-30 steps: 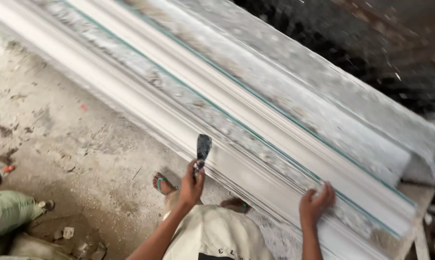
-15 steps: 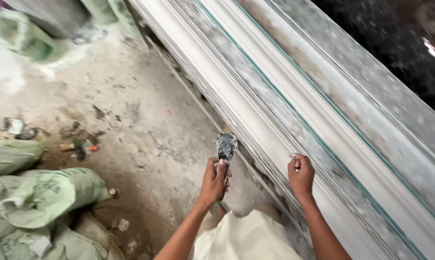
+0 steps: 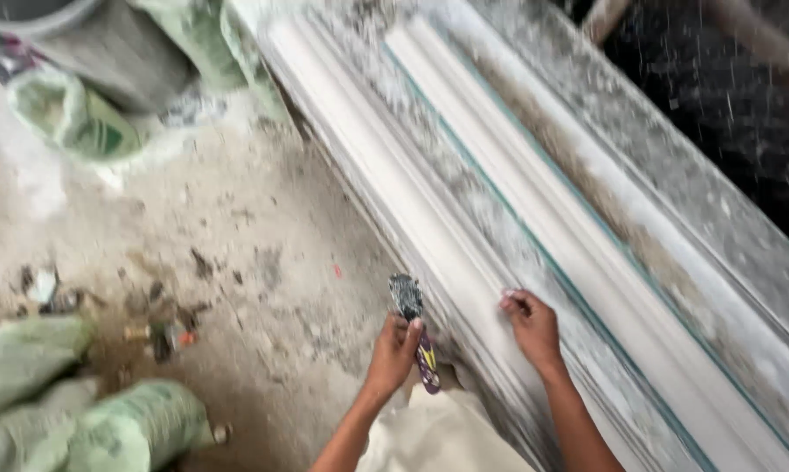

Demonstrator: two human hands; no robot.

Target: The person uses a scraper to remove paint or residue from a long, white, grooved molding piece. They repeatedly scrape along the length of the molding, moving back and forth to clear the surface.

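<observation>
Scraper (image 3: 409, 308) with a dusty, plaster-caked blade sits in the left hand (image 3: 392, 348), whose fingers are clenched round its dark, patterned handle. Its long axis runs near to far, almost upright in the view: the blade points far and slightly left, the handle end points near, toward the person's pale clothing. The tool is held above the dusty floor (image 3: 237, 262), just beside the near edge of the long white moulding (image 3: 464, 236).

That moulding lies on a worktop and stretches diagonally from the far left to the near right, with stepped ridges and a thin green line running along its length. The right hand (image 3: 531, 325) rests on one of its ridges, fingers curled loosely against the surface and grasping nothing.

Green woven sacks (image 3: 71, 411) lie bunched on the floor at the near left; their printing is too blurred to make out. Another pale green sack (image 3: 71, 118) with a darker green patch sits at the far left, next to a grey bucket (image 3: 106, 44). Small scraps of litter (image 3: 163, 336) lie between the sacks.
</observation>
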